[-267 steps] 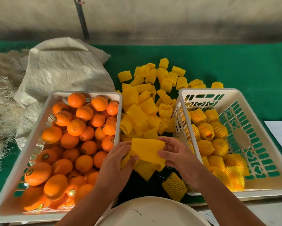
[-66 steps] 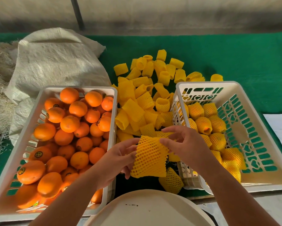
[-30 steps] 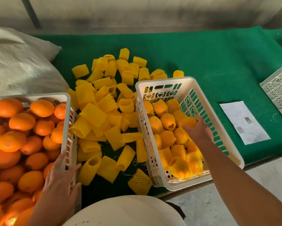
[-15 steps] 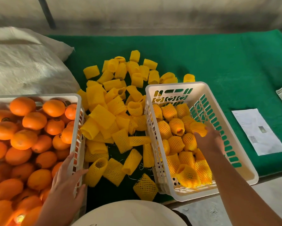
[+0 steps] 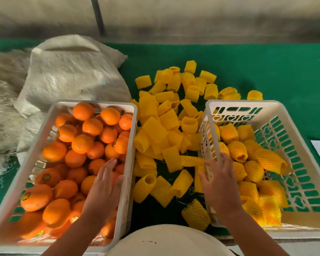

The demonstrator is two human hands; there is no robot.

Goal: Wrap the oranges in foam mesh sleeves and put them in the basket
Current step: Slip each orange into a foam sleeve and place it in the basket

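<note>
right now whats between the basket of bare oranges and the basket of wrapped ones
The head view shows a pile of loose yellow foam mesh sleeves on the green mat, filling the gap between both baskets.

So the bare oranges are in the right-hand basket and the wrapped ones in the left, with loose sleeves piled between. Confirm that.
Not quite: the baskets are swapped. The head view shows the bare oranges in the left basket and the wrapped oranges in the right basket. The loose sleeves do lie piled between them.
</note>
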